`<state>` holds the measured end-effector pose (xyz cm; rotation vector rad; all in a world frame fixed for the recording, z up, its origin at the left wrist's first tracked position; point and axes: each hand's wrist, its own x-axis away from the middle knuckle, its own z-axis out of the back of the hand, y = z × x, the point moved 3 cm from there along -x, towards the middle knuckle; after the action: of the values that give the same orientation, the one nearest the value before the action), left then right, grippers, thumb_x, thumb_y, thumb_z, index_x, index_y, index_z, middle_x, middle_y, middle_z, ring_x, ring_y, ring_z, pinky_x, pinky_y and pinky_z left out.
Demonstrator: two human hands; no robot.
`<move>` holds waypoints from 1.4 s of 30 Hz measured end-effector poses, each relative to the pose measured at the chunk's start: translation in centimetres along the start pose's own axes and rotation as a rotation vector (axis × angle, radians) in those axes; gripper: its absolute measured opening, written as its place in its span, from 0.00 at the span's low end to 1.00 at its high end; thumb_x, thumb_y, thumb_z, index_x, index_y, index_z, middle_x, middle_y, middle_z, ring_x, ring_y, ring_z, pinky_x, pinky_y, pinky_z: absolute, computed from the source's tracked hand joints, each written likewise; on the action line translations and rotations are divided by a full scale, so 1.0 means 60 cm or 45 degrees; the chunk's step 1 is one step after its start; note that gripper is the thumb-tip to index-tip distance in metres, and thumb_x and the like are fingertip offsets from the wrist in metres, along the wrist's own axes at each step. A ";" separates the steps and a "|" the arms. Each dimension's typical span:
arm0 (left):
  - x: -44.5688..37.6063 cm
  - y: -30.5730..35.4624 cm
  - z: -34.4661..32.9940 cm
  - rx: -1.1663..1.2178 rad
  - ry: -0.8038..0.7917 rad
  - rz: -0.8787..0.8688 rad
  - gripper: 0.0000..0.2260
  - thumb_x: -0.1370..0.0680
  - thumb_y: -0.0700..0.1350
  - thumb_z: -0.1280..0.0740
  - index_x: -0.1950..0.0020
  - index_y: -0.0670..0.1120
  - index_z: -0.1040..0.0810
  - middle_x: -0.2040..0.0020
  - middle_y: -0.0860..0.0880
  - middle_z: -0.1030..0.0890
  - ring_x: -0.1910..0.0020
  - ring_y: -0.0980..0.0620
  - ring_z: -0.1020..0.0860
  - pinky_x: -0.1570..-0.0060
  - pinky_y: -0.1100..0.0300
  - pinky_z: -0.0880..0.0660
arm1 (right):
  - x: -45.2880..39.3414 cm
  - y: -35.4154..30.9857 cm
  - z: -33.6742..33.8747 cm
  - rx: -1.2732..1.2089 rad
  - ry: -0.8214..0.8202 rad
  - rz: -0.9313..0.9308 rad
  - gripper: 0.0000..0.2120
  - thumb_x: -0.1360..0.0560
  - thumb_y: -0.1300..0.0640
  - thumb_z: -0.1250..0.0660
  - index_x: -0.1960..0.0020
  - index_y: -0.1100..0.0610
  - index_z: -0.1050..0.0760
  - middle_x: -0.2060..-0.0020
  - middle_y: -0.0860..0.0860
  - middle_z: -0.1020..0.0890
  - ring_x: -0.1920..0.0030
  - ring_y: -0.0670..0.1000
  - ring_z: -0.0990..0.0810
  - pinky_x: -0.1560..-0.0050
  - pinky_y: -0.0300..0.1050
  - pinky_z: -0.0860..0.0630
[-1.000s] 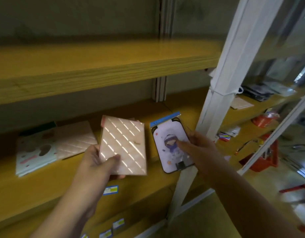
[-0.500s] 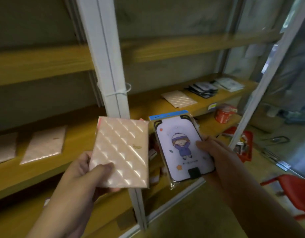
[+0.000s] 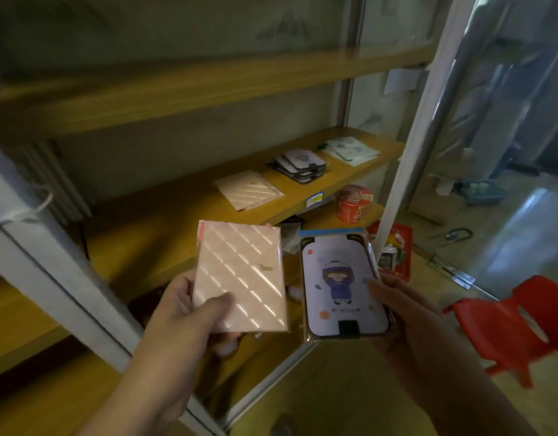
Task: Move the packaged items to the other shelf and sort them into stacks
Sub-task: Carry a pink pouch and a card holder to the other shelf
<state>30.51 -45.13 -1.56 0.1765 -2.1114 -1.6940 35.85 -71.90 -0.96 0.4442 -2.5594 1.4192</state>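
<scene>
Packaged items are held one in each hand, in front of the wooden shelf (image 3: 183, 243). Left hand (image 3: 189, 313) grips a pink quilted packet (image 3: 240, 278), thumb laid across its lower front. Right hand (image 3: 406, 313) holds a cartoon-printed packet (image 3: 343, 287) with a blue top strip, thumb on its right edge, fingers hidden behind it. The two packets sit side by side, just apart.

On the shelf beyond lie three groups in a row: a pink quilted stack (image 3: 249, 190), a dark-edged cartoon stack (image 3: 301, 165) and a pale stack (image 3: 350, 149) at the far end. A white upright post (image 3: 51, 278) crosses the left foreground; another post (image 3: 413, 127) stands at the shelf's right end. Below the shelf sit a red tub (image 3: 353, 202) and a red tray (image 3: 394, 250) of small things. A red plastic stool (image 3: 519, 322) stands on the floor to the right.
</scene>
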 end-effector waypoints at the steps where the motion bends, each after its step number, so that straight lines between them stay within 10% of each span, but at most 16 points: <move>1: -0.017 -0.003 -0.016 0.000 -0.016 -0.008 0.18 0.24 0.40 0.29 0.39 0.57 0.23 0.47 0.51 0.13 0.53 0.49 0.14 0.58 0.51 0.20 | -0.013 -0.011 0.009 0.015 0.014 0.005 0.14 0.29 0.61 0.32 0.45 0.65 0.20 0.49 0.63 0.15 0.52 0.62 0.14 0.63 0.50 0.16; 10: -0.249 0.022 -0.109 0.050 0.045 -0.087 0.24 0.22 0.39 0.31 0.32 0.61 0.32 0.46 0.55 0.15 0.53 0.53 0.14 0.62 0.57 0.17 | -0.197 -0.097 0.021 0.116 0.059 0.035 0.21 0.31 0.59 0.30 0.39 0.64 0.23 0.46 0.64 0.16 0.53 0.61 0.13 0.59 0.51 0.16; 15: -0.392 0.073 -0.099 -0.432 0.287 -0.319 0.23 0.23 0.44 0.29 0.32 0.60 0.31 0.49 0.64 0.22 0.51 0.62 0.22 0.58 0.66 0.29 | -0.316 -0.113 -0.008 0.201 0.025 0.003 0.12 0.30 0.57 0.30 0.49 0.59 0.16 0.46 0.63 0.15 0.50 0.62 0.14 0.50 0.56 0.20; 18: -0.446 0.092 -0.083 -0.725 0.335 -0.446 0.19 0.23 0.42 0.31 0.33 0.51 0.26 0.41 0.52 0.20 0.44 0.52 0.22 0.46 0.58 0.26 | -0.371 -0.113 -0.028 0.209 0.011 -0.018 0.15 0.29 0.56 0.30 0.44 0.61 0.19 0.45 0.64 0.16 0.46 0.64 0.16 0.45 0.59 0.21; 21: -0.471 0.081 -0.074 -1.105 0.331 -0.321 0.21 0.22 0.45 0.32 0.29 0.46 0.28 0.31 0.41 0.25 0.29 0.37 0.33 0.27 0.47 0.40 | -0.411 -0.107 -0.053 0.180 -0.072 -0.075 0.19 0.29 0.57 0.30 0.41 0.64 0.21 0.46 0.64 0.16 0.50 0.62 0.14 0.59 0.54 0.15; 27: -0.464 0.081 -0.074 -1.205 0.376 -0.154 0.31 0.23 0.58 0.32 0.23 0.54 0.39 0.23 0.40 0.40 0.26 0.39 0.44 0.29 0.45 0.43 | -0.460 -0.098 -0.092 0.143 -0.169 -0.124 0.19 0.28 0.61 0.34 0.39 0.66 0.24 0.48 0.64 0.15 0.51 0.61 0.14 0.63 0.49 0.17; 37: -0.459 0.092 -0.204 -1.530 0.204 -0.564 0.28 0.24 0.57 0.34 0.25 0.53 0.35 0.29 0.48 0.34 0.29 0.47 0.40 0.31 0.50 0.40 | -0.549 -0.138 -0.069 0.410 -0.108 -0.004 0.12 0.35 0.57 0.28 0.52 0.57 0.18 0.52 0.57 0.13 0.52 0.57 0.13 0.53 0.59 0.18; 42: -0.473 0.087 -0.268 -1.467 0.246 -0.600 0.31 0.23 0.55 0.32 0.22 0.54 0.38 0.24 0.51 0.38 0.26 0.55 0.46 0.29 0.54 0.45 | -0.631 -0.209 -0.027 0.626 -0.234 0.119 0.05 0.24 0.60 0.30 0.49 0.55 0.18 0.57 0.45 0.12 0.56 0.46 0.13 0.62 0.41 0.18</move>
<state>63.40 -48.23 -0.88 0.4607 -0.7299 -2.7264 75.75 -70.29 -1.45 0.5501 -2.3675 2.1422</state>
